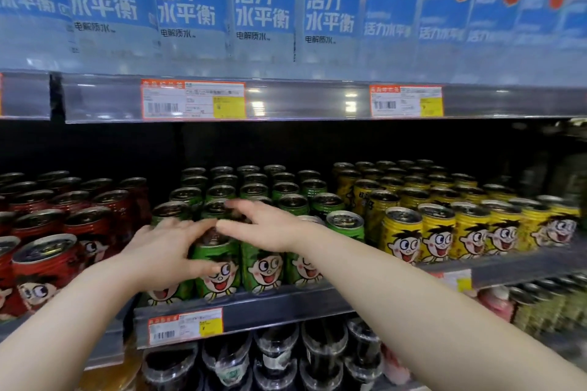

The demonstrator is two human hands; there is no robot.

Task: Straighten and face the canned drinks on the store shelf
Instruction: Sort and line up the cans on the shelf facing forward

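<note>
Shelf (pixel 286 298) in the middle carries green cans (pixel 286 194) in rows, with red cans (pixel 47 263) to the left and yellow cans (pixel 470 232) to the right. The left hand (pixel 162 251) grips the front green can (pixel 219 276) in the near row, thumb across its front and fingers curled over its rim, cartoon face outward. The right hand (pixel 270 228) reaches over the neighbouring can tops, fingers straight and blurred, holding nothing.
</note>
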